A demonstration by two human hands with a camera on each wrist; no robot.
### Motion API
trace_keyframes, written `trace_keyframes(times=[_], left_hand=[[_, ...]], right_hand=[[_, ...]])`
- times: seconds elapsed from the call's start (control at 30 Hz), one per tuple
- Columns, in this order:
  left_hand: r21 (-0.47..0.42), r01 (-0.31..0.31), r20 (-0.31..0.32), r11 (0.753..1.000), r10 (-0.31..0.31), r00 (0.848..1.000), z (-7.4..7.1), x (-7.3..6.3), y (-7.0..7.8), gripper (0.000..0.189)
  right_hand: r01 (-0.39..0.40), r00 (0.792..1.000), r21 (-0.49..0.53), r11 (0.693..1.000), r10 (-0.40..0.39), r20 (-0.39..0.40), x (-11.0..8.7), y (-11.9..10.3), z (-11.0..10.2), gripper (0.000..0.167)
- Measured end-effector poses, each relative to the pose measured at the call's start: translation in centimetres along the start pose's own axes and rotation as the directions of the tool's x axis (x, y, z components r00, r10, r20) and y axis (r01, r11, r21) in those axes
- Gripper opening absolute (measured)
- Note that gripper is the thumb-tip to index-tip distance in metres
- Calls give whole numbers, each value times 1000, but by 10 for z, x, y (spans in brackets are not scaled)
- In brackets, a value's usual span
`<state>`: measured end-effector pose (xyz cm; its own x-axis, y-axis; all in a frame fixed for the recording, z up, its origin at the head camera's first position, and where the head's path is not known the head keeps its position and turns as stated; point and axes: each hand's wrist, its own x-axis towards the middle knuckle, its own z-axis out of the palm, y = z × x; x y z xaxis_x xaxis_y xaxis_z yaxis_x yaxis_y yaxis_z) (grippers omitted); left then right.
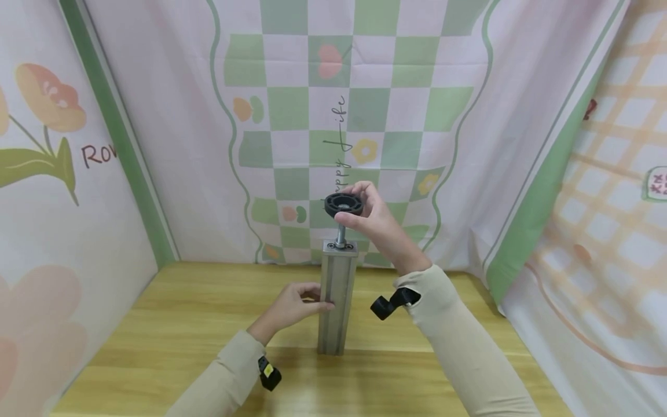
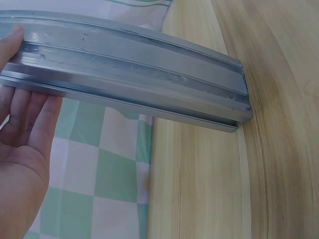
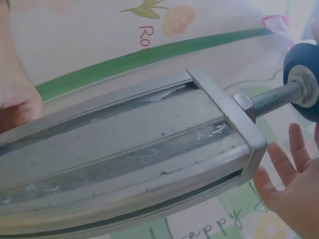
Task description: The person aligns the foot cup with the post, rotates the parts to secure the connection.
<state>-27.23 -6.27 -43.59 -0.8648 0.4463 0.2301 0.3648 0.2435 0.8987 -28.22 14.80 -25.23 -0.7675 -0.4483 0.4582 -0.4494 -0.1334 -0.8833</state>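
A silver aluminium profile (image 1: 333, 330) stands upright over the wooden table, its grooved sides also filling much of both wrist views. My left hand (image 1: 290, 305) grips it partway up, thumb on the near face and fingers behind. A metal end plate (image 3: 227, 117) caps the top. From it, past a hex nut (image 3: 243, 106), rises the threaded rod (image 3: 277, 100) of a levelling foot. The foot's black round base (image 1: 330, 207) faces up, and my right hand (image 1: 379, 223) pinches its rim between thumb and fingers. In the right wrist view the fingertips are partly cut off.
The wood-grain table (image 1: 198, 313) spreads around the profile. Behind it hangs a green-and-white checked cloth (image 1: 289, 107), with printed cloth walls on the left and right. Each sleeve cuff carries a small black wrist strap (image 1: 403, 297).
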Motion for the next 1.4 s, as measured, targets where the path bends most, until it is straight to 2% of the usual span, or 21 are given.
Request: trace_keyframes(times=[0.17,0.3,0.4,0.53,0.77,1.0,1.2,1.4], left_hand=[[7,3,-6,1000,-3,1000,1,-2,4,18],[-3,7,-10,1000,-7,1000,1,-2,4,18],[-11,-7,-3,1000,7,1000,2,-2,0,20],[-14,-26,3,1000,26,1000,3,-2,-1,19],[-9,-18,-7,1000,18,1000,4,-1,-1,18],[-11,-21,-19,1000,21,1000,3,-1,-1,17],[-6,-19,-11,1000,19,1000,2,-1,-1,17],[0,-16,-7,1000,16,1000,1,-1,0,18]], right_hand=[[48,999,-82,996,-47,6,-1,-4,3,92],[95,995,-189,977,-86,54,-1,-7,-1,82],[93,993,-156,983,-80,90,0,-8,-3,83],[77,989,-66,995,-68,129,2,-9,-3,99],[79,983,-48,996,-70,173,-2,-8,-6,80],[37,984,52,998,-46,172,0,-4,-7,87],[59,982,44,997,-66,179,-2,-4,-7,67],[99,980,21,995,-101,169,-3,-3,-8,60]])
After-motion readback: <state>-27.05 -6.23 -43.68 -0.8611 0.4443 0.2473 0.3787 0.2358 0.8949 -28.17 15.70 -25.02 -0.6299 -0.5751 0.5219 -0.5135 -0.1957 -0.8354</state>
